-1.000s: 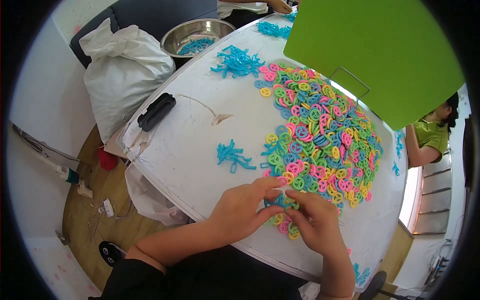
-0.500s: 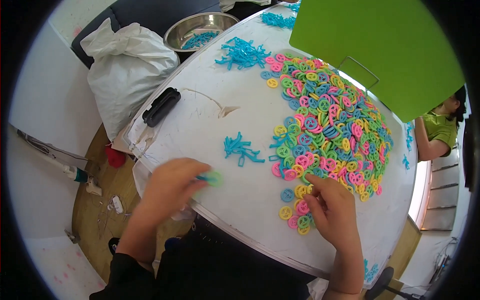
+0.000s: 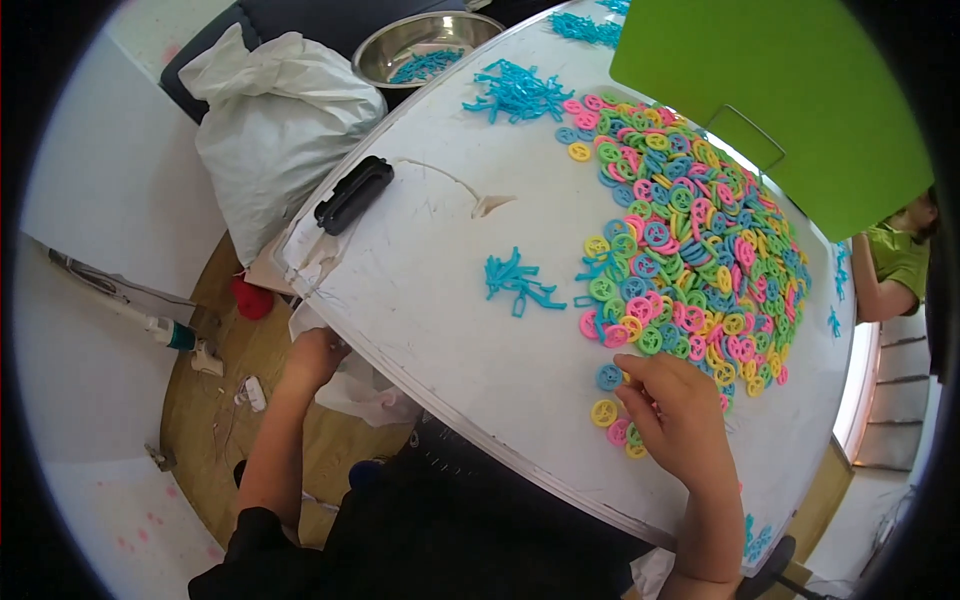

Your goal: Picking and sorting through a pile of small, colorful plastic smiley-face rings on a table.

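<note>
Your right hand (image 3: 680,415) is at the near edge of the pile (image 3: 700,250) of coloured wheels, which lies on the table (image 3: 450,340). Its thumb and forefinger are parted; I cannot tell whether the curled fingers grasp anything. A blue wheel (image 3: 609,377) and a yellow wheel (image 3: 604,413) lie just on your side of the pile. Your left hand (image 3: 316,358) is well left of the pile, by a plastic bag (image 3: 375,400); its grip is hidden, so I cannot tell its state. Blue clips (image 3: 520,283) lie left of the pile.
</note>
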The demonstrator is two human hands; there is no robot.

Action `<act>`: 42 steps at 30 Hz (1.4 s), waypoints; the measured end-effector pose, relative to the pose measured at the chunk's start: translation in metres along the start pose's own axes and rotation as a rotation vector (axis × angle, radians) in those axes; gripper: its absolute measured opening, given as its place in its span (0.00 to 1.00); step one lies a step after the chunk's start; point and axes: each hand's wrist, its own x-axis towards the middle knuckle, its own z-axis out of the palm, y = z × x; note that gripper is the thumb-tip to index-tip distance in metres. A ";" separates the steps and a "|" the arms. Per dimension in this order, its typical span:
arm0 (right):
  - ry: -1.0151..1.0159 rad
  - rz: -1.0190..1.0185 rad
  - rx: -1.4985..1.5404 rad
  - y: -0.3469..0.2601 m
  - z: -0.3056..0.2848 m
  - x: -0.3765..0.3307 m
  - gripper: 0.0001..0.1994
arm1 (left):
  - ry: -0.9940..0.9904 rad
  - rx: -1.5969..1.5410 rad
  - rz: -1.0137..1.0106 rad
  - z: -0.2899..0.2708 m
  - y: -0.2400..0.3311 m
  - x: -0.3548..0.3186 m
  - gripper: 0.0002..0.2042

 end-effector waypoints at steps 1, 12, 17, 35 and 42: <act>0.004 0.007 -0.007 -0.001 -0.002 0.000 0.14 | 0.158 0.003 0.010 0.018 -0.004 0.007 0.13; -0.043 0.016 -0.253 0.006 0.010 -0.005 0.15 | -0.921 -0.470 1.067 -0.091 0.166 -0.071 0.12; -0.056 -0.012 -0.346 0.006 0.022 -0.004 0.18 | 0.152 -0.206 1.102 -0.082 0.241 -0.050 0.06; 0.219 -0.058 -0.304 0.023 0.029 0.007 0.18 | 0.222 -0.104 1.248 -0.058 0.256 -0.038 0.10; 0.183 -0.058 -0.291 0.025 0.035 0.007 0.17 | 0.481 -0.117 1.041 -0.067 0.240 -0.013 0.13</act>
